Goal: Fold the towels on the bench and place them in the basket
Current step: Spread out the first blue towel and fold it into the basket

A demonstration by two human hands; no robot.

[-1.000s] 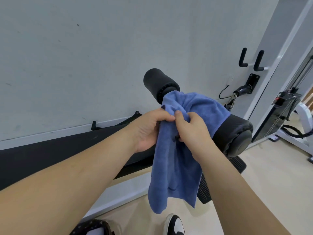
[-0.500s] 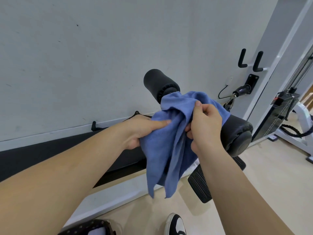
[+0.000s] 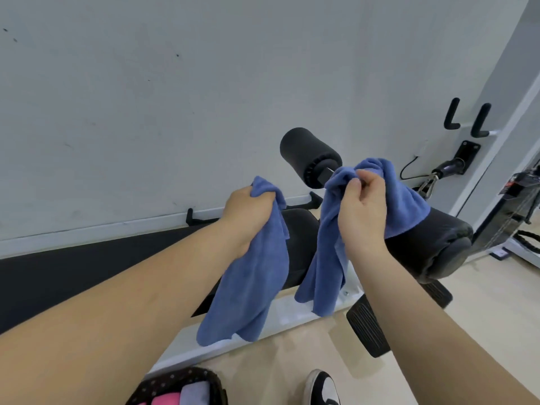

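My left hand (image 3: 248,213) grips the top of a blue towel (image 3: 251,285) that hangs down in front of the black bench (image 3: 432,247). To its right, my right hand (image 3: 363,211) pinches the bunched top edge of a second blue towel (image 3: 327,252); part of this one still drapes over the bench pad. The two cloths hang apart, with the bench showing between them. A dark dotted basket (image 3: 152,390) sits at the bottom edge, with pink and lilac cloths inside.
A black foam roller (image 3: 306,156) sticks up behind my right hand. The grey wall is close behind the bench. A ribbed black footplate (image 3: 365,328) and my shoe (image 3: 324,387) are on the pale floor. A cable machine (image 3: 514,206) stands at the right.
My hands have moved apart: the left went left and took one blue cloth out of the bunch, while the right stayed over the bench pad with the other cloth. The basket's contents have come into view.
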